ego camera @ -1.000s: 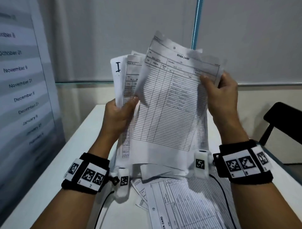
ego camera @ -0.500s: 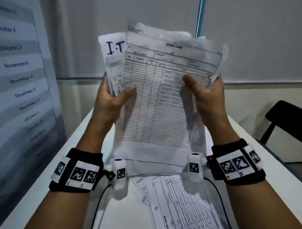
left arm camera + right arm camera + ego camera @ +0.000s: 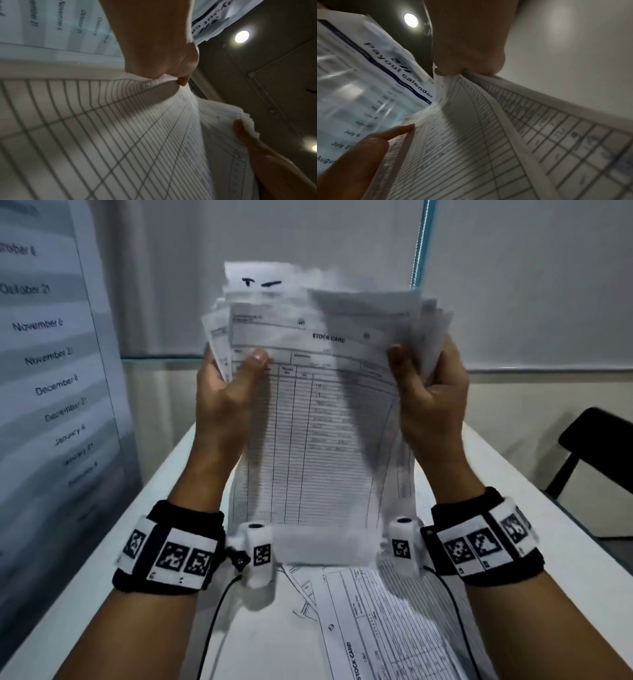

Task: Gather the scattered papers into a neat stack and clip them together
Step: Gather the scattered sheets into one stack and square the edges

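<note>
I hold a bundle of printed stock-card papers [image 3: 318, 419] upright above the white table [image 3: 164, 501]. My left hand [image 3: 226, 392] grips its left edge, thumb on the front sheet. My right hand [image 3: 428, 392] grips the right edge the same way. The sheets are uneven at the top, and one at the back carries black handwriting. The left wrist view shows the ruled papers [image 3: 102, 135] pinched under my left hand [image 3: 171, 67]. In the right wrist view, my right hand [image 3: 467, 60] pinches the same papers [image 3: 488, 135]. More loose sheets [image 3: 387, 621] lie on the table below. No clip is in view.
A wall poster [image 3: 51, 354] listing dates stands close on the left. A black chair [image 3: 596, 446] sits at the right beyond the table edge. A grey wall and a teal vertical strip [image 3: 423, 241] are behind the papers.
Both hands have slid up the sides of the bundle and drawn the sheets closer together. The front sheet went from tilted to nearly straight.
</note>
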